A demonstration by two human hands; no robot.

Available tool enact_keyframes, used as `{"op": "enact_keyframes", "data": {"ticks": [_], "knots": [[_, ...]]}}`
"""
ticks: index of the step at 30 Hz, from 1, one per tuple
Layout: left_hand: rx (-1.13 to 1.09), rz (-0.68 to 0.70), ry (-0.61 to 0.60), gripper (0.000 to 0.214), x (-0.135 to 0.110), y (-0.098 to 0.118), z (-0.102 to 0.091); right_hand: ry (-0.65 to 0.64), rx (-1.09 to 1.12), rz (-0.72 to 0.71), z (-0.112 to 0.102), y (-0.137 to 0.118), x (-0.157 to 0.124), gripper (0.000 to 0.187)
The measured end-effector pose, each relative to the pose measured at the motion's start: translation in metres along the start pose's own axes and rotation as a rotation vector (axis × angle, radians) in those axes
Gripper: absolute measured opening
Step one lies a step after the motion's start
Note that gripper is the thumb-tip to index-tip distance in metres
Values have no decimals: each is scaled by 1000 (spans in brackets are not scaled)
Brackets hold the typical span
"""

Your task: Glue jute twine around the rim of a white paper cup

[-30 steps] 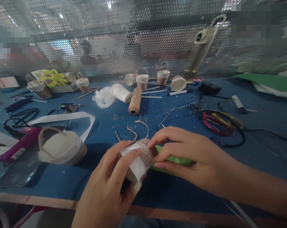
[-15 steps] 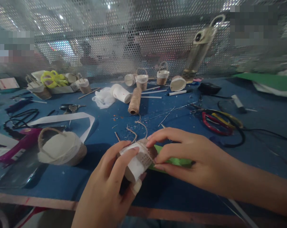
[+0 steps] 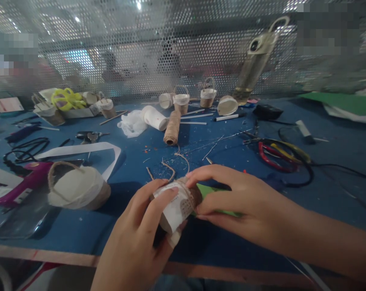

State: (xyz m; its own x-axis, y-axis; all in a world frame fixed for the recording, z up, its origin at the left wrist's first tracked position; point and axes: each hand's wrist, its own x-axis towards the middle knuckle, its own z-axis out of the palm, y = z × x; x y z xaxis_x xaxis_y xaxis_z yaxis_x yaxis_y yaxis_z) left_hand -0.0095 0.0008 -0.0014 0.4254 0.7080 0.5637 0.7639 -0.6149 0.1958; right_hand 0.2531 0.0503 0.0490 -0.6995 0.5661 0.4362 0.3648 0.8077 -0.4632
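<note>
My left hand [image 3: 140, 226] is closed around a small paper cup [image 3: 174, 206], white with printing, tilted on its side. Brown twine [image 3: 184, 186] runs round the cup near its brown end. The fingers of my right hand [image 3: 231, 198] press together at that end, the index on the twine and the thumb lower down by the brown side. Loose twine leads from the cup back toward a twine spool [image 3: 171, 129]. Under my right hand lies something bright green [image 3: 207, 190], mostly hidden. Left of my hands stands a finished-looking mini bucket [image 3: 80, 188] with a twine handle.
A purple glue gun [image 3: 31, 180] and a clear phone case-like tray [image 3: 22, 222] lie at the left. Several small buckets [image 3: 207, 98] line the back by a mesh screen [image 3: 146, 60]. Red-handled pliers [image 3: 274, 157] and a tall bottle [image 3: 251, 68] are at the right.
My right fingers have shifted slightly down around the cup's brown end, and the twine there lies closer to the cup. My left hand keeps its hold almost unmoved.
</note>
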Motion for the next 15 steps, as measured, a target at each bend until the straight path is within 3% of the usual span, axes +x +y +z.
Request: {"op": "enact_keyframes", "data": {"ticks": [15], "knots": [[18, -5, 28, 45, 1, 2, 1, 0, -125, 10, 8, -8, -4, 29]]}}
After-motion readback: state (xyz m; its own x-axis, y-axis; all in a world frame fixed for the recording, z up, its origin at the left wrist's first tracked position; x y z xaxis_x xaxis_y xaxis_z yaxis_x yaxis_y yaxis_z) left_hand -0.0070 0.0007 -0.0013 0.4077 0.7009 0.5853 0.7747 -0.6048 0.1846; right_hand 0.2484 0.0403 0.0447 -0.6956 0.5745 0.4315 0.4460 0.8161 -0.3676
